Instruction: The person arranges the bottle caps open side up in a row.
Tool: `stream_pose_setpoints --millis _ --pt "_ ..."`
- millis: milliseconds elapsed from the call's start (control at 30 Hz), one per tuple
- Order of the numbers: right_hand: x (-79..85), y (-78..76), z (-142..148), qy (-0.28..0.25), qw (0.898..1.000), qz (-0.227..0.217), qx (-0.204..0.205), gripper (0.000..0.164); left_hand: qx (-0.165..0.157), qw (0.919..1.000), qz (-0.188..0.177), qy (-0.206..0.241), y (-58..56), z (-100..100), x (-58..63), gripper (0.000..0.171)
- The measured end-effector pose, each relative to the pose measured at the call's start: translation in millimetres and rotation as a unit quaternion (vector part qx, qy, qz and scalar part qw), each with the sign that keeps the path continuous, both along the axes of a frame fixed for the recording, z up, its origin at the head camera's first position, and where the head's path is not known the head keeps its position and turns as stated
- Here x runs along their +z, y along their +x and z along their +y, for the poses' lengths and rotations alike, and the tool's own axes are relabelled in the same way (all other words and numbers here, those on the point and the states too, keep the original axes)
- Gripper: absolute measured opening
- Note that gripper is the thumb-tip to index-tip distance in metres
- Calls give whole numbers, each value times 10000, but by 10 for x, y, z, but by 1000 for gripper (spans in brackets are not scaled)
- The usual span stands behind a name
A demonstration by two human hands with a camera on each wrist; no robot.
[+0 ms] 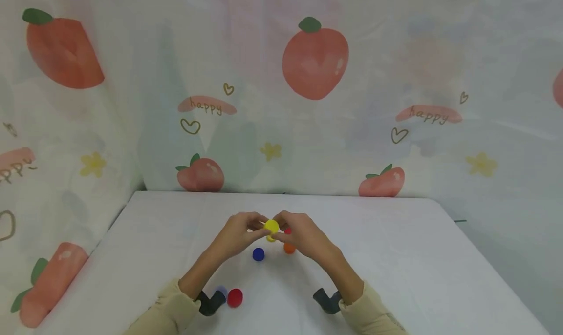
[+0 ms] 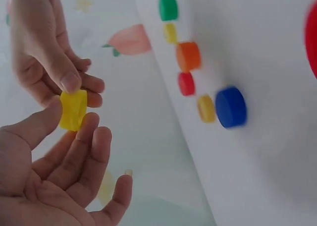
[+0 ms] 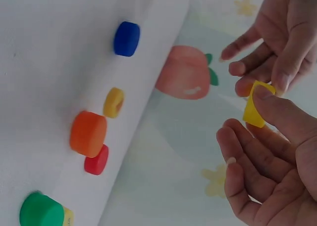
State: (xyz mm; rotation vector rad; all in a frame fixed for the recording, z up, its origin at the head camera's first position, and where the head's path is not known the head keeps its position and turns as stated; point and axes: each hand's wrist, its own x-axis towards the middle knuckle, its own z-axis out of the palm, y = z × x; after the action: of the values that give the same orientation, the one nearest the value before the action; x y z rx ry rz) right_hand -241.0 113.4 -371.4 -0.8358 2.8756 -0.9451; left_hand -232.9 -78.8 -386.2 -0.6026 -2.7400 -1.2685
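Observation:
A small yellow round piece (image 1: 271, 226), shaped like a short cylinder, is held up between both hands over the far part of the table. My left hand (image 1: 239, 235) pinches it between thumb and fingertips, as the left wrist view shows. From the other side my right hand (image 1: 303, 235) grips the same piece, its thumb (image 3: 262, 93) lying across it. On the table beneath are a blue cylinder (image 2: 231, 107), an orange cylinder (image 3: 88, 134) and a flat red piece (image 3: 96, 160). Another, ring-like yellow piece (image 3: 114, 102) lies between the blue and orange ones.
A green cylinder (image 3: 41, 209) stands at the row's end beside a pale yellow piece (image 3: 68, 216). Near my left forearm sit a red disc (image 1: 235, 298) and a pale purple piece (image 1: 222, 292). A fruit-patterned curtain (image 1: 316, 130) hangs behind the white table (image 1: 396, 257).

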Motion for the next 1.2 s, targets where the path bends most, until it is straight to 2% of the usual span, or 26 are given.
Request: stream_pose_setpoints --millis 233,467,767,1000,1200 --pt "72 207 134 -455 9983 -21 364 30 51 9954 -413 865 247 83 58 33" --pt "129 312 240 -1037 9936 -27 455 27 -94 9931 -370 1112 357 104 47 36" --pt "138 354 306 -1294 9899 -72 574 22 -323 9912 -234 1262 406 142 26 25" --pt "99 359 295 -1277 9897 -9 650 16 -86 9931 -35 1172 434 127 -11 26" --pt "108 361 256 -1235 9896 -233 706 19 -22 9919 156 1259 408 87 -36 18"
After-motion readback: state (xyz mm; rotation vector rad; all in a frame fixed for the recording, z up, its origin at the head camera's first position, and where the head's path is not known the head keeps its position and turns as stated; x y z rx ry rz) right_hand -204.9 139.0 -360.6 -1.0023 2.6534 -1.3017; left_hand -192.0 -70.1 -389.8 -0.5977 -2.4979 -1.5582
